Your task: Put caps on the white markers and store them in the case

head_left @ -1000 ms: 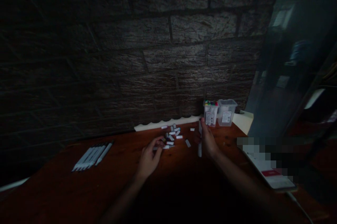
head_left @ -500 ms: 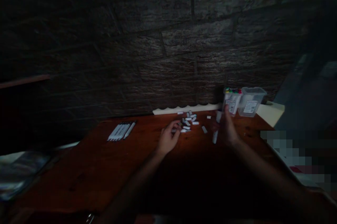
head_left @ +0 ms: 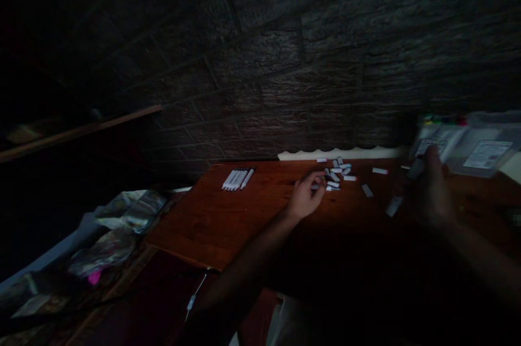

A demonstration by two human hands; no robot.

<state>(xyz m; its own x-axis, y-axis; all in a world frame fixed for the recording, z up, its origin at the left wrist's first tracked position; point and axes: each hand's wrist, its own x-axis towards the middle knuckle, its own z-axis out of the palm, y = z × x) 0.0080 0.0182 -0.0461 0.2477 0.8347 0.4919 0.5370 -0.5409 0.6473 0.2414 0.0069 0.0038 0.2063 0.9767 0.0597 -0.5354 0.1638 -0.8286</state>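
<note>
My left hand (head_left: 307, 195) is closed, thumb and fingers around a slim white marker (head_left: 332, 188) whose thin end points right, beside a loose heap of small white marker caps (head_left: 334, 177). The fingers partly cover its body. On the right, my right hand (head_left: 435, 188), smeared by motion, grips another grey-white marker (head_left: 394, 206), tilted with its lower end toward the table. Between the hands lie a single loose cap (head_left: 367, 191) and a pink-ended one (head_left: 380, 171). Several white markers (head_left: 238, 178) form a neat row on the left of the table.
At the back right stand a clear box (head_left: 442, 137) filled with colour-topped markers and a second clear box (head_left: 488, 153) with a label. A white wavy-edged strip (head_left: 337, 154) runs along the stone wall. Plastic bags (head_left: 130, 210) lie left of the wooden table (head_left: 191, 221).
The view has swung left, so everything appears farther right and the bags show. My right hand's marker has gone from nearly upright to more tilted. The left hand stays by the caps.
</note>
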